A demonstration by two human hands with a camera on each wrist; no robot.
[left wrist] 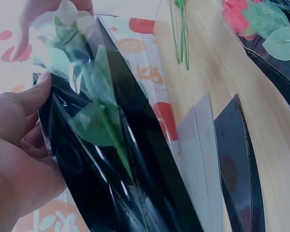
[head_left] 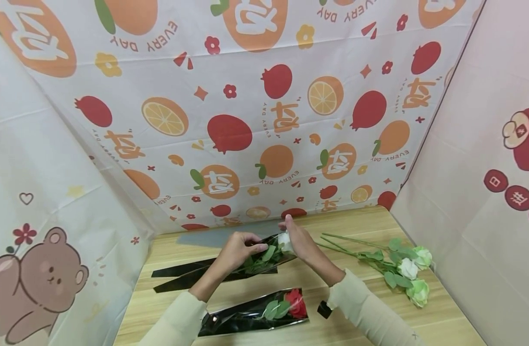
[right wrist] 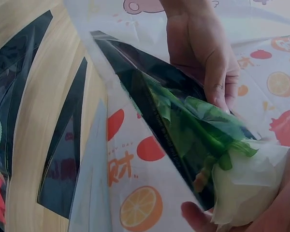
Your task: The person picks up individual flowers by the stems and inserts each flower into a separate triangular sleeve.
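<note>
A white rose [right wrist: 251, 183] with green leaves lies inside a clear-and-black flower sleeve [left wrist: 135, 145]. Its bloom stands at the sleeve's wide mouth. My left hand [head_left: 242, 249] pinches the sleeve's side edge, thumb on the film, as the left wrist view shows. Around the bloom's far side, my right hand [head_left: 302, 242] rests with its fingers mostly straight, touching the petals. One fingertip [right wrist: 195, 215] shows beyond the bloom in the right wrist view. The lower stem is partly hidden by the black film.
Nearer me lies a red rose [head_left: 295, 303] in a wrapped sleeve [head_left: 238, 319]. To the right are several white-green roses [head_left: 409, 269] on long stems. Another black sleeve [head_left: 182, 267] and grey sheets [head_left: 199, 239] lie at the back left, before a fruit-print cloth [head_left: 247, 110].
</note>
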